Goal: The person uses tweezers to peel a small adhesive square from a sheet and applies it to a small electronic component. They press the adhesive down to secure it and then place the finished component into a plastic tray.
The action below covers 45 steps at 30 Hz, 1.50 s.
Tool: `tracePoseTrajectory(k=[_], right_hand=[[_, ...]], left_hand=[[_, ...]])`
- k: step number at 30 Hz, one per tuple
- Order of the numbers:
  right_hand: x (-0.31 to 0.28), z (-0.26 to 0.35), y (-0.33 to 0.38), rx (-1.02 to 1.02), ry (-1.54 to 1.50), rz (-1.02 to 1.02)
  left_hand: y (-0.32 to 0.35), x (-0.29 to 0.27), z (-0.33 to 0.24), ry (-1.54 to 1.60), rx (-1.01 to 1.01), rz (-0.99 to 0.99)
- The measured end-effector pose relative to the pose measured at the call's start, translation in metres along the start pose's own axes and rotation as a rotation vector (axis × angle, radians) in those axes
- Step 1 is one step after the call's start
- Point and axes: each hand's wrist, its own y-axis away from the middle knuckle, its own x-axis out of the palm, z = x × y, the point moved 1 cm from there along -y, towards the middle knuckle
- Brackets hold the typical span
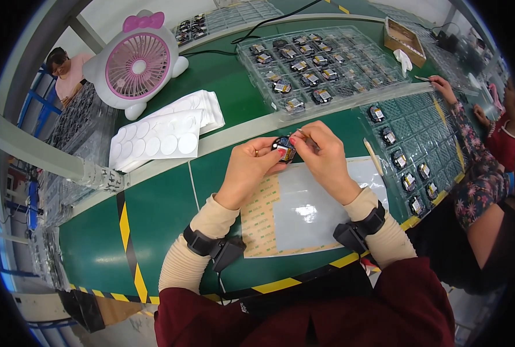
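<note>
Between my hands, over the green bench, is a small round black electronic module point(284, 150) with a pale rectangular part on its face. My left hand point(247, 168) grips it by its left edge, thumb across the front. At its upper right edge, the thumb and fingertips of my right hand point(322, 151) are pinched together; whatever sits in that pinch is too small to make out. Beneath both hands lies a sheet of adhesive backing point(306, 217), tan with print on the left and glossy grey-white elsewhere.
A clear tray point(350, 95) of similar modules stands behind; another tray point(393, 156) lies at right beside a thin stick point(373, 156). White sheets with round stickers point(153, 139) and a pink-and-white fan point(139, 66) are at left. A co-worker's hand point(442, 88) reaches in at right.
</note>
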Motion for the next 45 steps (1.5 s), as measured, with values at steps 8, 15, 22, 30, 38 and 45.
tracePoseTrajectory(k=[8,15,22,30,38,45], right_hand=[[0.009,0.005,0.006,-0.156,0.027,0.013],[0.004,0.004,0.006,-0.11,0.0,-0.009],[0.003,0.0,0.01,-0.229,0.119,0.104],[-0.001,-0.001,0.009,-0.238,0.167,0.176],[-0.004,0.001,0.011,-0.241,0.192,0.134],[-0.011,-0.005,-0.003,0.003,-0.002,0.109]], left_hand=[[-0.004,-0.003,0.002,0.049,0.007,-0.018],[-0.036,-0.027,-0.024,-0.048,0.139,-0.125],[-0.137,-0.029,-0.063,-0.432,0.421,-0.298],[-0.216,-0.033,-0.058,-1.102,0.648,-0.482],[-0.253,-0.033,-0.057,-1.612,0.608,-0.65],[-0.257,-0.047,-0.057,-1.576,0.567,-0.656]])
